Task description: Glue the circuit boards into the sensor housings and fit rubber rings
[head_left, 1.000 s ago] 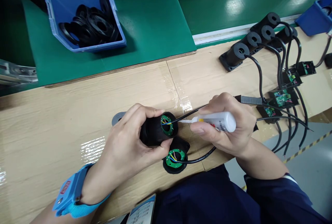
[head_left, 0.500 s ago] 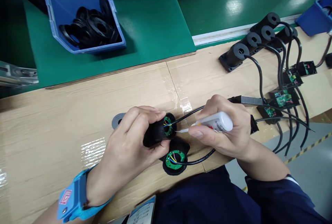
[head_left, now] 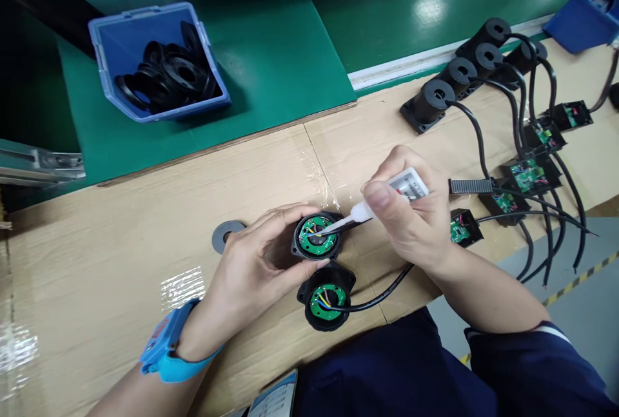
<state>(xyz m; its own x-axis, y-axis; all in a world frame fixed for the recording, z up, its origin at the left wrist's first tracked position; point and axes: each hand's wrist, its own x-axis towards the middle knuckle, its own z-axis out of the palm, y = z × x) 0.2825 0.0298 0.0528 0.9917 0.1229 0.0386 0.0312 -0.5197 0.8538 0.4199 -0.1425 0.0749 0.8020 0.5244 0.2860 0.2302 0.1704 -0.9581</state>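
My left hand (head_left: 256,269) grips a black round housing (head_left: 316,236) that stands upright on the cardboard, its green ring-shaped circuit board and coloured wires facing up. My right hand (head_left: 411,217) is closed on a small white glue bottle (head_left: 391,196). Its thin nozzle points down-left into the middle of that board. A second black housing (head_left: 325,296) with the same green board lies just below, a black cable running right from it. A blue wrist strap (head_left: 169,346) sits on my left wrist.
A blue bin (head_left: 155,62) of black rings stands on the green mat at the upper left. A grey washer (head_left: 226,234) lies left of my left hand. Several black cylinders (head_left: 459,75) with cables and small circuit boards (head_left: 525,175) crowd the right side. Another blue bin (head_left: 585,11) sits far right.
My left hand has turned the housing from lying on its side to standing with its board face up. My right hand raised the bottle and brought the nozzle onto the board.
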